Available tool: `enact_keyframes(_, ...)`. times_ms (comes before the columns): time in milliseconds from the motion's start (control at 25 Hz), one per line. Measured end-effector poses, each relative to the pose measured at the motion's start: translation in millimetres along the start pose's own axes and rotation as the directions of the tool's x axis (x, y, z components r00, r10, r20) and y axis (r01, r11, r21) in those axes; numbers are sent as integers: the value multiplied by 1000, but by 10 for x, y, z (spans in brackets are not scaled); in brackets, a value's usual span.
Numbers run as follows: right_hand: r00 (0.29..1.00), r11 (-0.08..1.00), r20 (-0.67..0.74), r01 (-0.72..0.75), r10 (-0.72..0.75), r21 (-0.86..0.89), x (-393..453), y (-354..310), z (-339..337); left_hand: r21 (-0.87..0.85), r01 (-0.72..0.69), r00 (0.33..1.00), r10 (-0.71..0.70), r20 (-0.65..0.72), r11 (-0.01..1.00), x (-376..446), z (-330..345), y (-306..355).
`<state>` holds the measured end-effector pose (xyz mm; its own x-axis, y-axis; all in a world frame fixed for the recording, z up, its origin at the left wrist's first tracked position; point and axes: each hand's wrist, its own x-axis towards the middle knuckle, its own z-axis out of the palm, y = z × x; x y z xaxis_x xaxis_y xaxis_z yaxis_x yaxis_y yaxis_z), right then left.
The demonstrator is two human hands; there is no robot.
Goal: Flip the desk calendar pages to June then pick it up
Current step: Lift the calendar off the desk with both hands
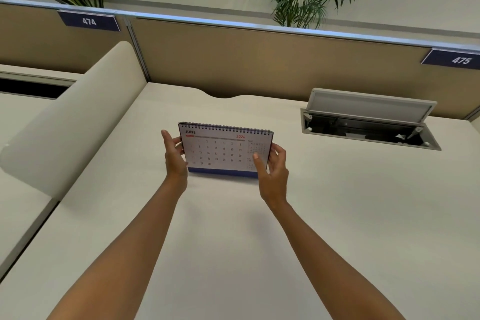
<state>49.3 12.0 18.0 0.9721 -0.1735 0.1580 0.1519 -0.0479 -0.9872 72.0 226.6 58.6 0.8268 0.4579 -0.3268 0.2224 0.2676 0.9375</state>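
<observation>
A spiral-bound desk calendar (220, 150) stands at the middle of the white desk (233, 241), its front page reading JUNE 2026 above a blue base strip. My left hand (174, 157) grips its left edge, thumb on the front and fingers behind. My right hand (272, 169) holds the right edge, with the thumb across the lower right corner of the page. Whether the base touches the desk or hovers just above it, I cannot tell.
An open cable hatch (368, 122) with a raised lid is sunk into the desk at the back right. A rounded white divider (78, 112) runs along the left. Tan partition panels (259, 60) labelled 474 and 475 close the back, with plants behind.
</observation>
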Motion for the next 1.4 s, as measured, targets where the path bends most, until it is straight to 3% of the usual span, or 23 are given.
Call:
enact_keyframes(360, 984, 999, 173, -38, 43, -28, 272, -83, 851, 63, -57, 996, 62, -69, 996, 648, -566, 385)
enact_keyframes(840, 898, 990, 427, -58, 109, -132, 289, -52, 1572, 92, -52, 995, 60, -84, 994, 1277, -1196, 701)
enact_keyframes(1400, 844, 957, 513, 4, 153, -292, 225, -38, 1828, 97, -102, 980, 117, -160, 990, 1344, -1286, 737)
